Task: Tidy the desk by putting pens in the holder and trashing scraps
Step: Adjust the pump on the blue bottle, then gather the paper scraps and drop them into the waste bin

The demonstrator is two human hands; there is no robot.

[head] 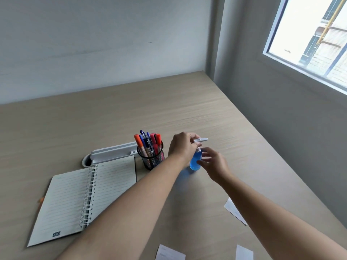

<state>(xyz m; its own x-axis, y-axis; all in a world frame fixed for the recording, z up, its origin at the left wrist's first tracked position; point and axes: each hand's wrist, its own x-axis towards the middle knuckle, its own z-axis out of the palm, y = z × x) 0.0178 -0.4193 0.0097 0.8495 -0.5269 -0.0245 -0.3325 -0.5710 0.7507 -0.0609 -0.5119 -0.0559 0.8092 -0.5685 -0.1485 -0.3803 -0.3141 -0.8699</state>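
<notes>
From the head view: mesh pen holder [151, 158] standing upright near the middle of the tabletop [187, 106], packed with orange, red and blue pens [148, 145], tips and caps poking above the rim; room for more looks scant. Just right of it, a small blue spray bottle [195, 161] upright on the tabletop. Left hand [183, 146] over the bottle's white pump head [201, 140], fingers curled around the neck below it, seemingly pinching there. Right hand [213, 163] beside the bottle body, fingers [207, 153] loosely spread, touching or nearly touching the blue side; cannot tell which. Bottle likely light, rigid and smooth, liquid inside; best gripped around the body, not the pump. Paper scraps [234, 211] lying flat toward the near right edge, two more at the near edge [170, 253] and [244, 252]; thin, limp, weightless, probably easiest pinched at a lifted corner or slid to the edge. No bin in sight. Open spiral notebook [82, 199] toward the near left, an orange pen [41, 200] peeking from under its left side, slim and stiff, to be pinched at mid-barrel. White tray [112, 152] behind the notebook, contents not visible.
</notes>
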